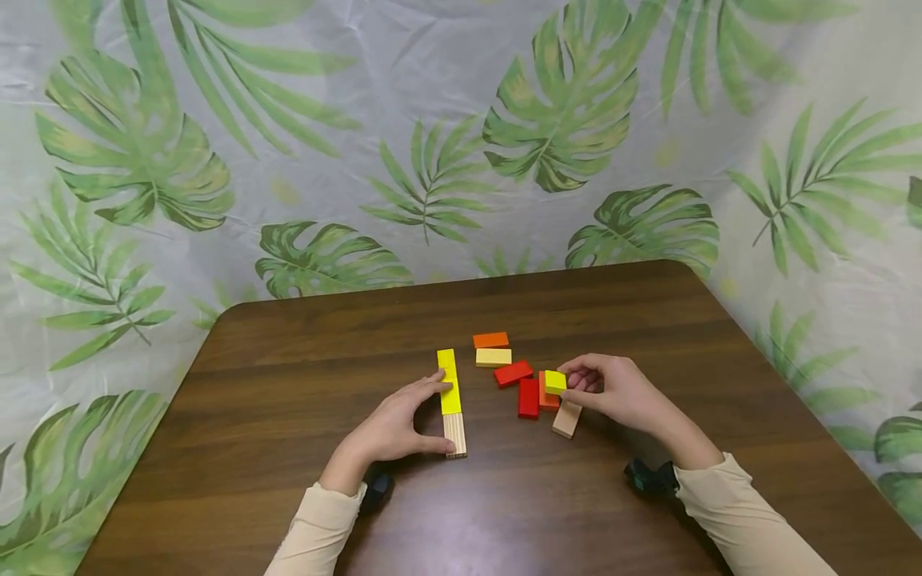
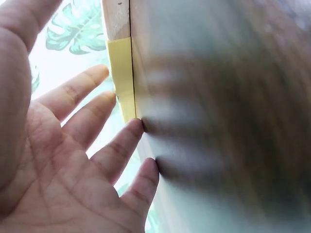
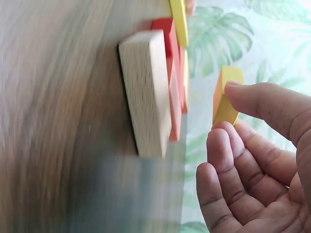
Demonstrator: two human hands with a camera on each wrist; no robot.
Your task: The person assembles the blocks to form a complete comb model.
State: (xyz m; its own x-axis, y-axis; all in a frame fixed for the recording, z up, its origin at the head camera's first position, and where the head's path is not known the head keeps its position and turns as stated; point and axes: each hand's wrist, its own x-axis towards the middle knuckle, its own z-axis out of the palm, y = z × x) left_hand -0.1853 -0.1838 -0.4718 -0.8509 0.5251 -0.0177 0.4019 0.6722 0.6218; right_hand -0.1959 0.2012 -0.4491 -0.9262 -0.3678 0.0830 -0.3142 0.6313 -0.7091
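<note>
A row of yellow blocks (image 1: 450, 392) with a plain wooden block (image 1: 454, 436) at its near end lies on the table. My left hand (image 1: 392, 420) spans the row's left side, thumb on the plain block and a fingertip on the yellow part. In the left wrist view the fingers (image 2: 129, 141) are spread and fairly straight beside the yellow block (image 2: 122, 73). My right hand (image 1: 612, 392) pinches a yellow block (image 3: 228, 97) between thumb and fingers, raised over an orange block (image 1: 547, 402). Beneath that hand lies another plain wooden block (image 3: 146, 92).
Two red blocks (image 1: 514, 374) lie between the row and my right hand. Farther back are an orange block (image 1: 491, 341) and a pale yellow block (image 1: 493, 358). The dark wooden table (image 1: 288, 384) meets a leaf-patterned curtain (image 1: 432, 160) at its far edge.
</note>
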